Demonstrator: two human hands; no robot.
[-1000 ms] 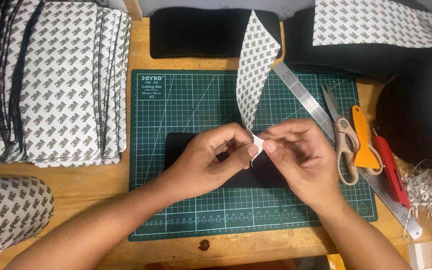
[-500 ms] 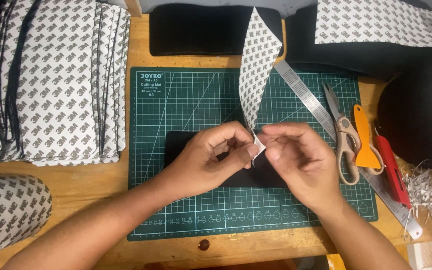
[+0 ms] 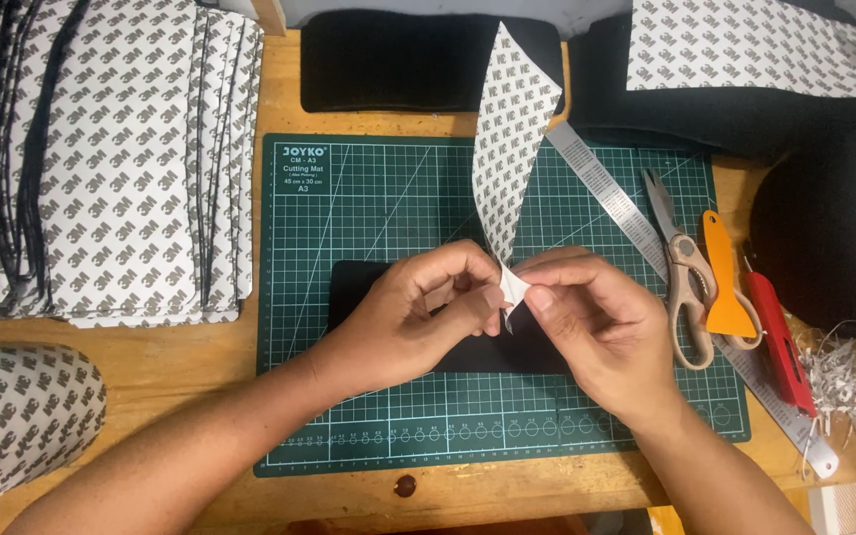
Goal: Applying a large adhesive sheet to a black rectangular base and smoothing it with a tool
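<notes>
A black rectangular piece (image 3: 369,287) lies on the green cutting mat (image 3: 369,198) in the middle of the wooden table. Both hands meet over its right part. My left hand (image 3: 418,317) pinches the lower end of a white printed backing strip (image 3: 512,149), which curls upward above the hands. My right hand (image 3: 601,327) pinches the same end from the right, fingertips touching the strip's white corner. The right part of the black piece is hidden under the hands.
Stacks of printed backing sheets (image 3: 101,159) fill the left; a roll (image 3: 12,426) sits at lower left. A steel ruler (image 3: 646,238), scissors (image 3: 681,267), orange scraper (image 3: 725,287) and red cutter (image 3: 775,342) lie right of the mat. Black foam pieces (image 3: 398,59) rest behind, paper scraps (image 3: 844,386) at right.
The hands stay at the same spot over the black piece. The raised strip has swung slightly and stands a little more upright.
</notes>
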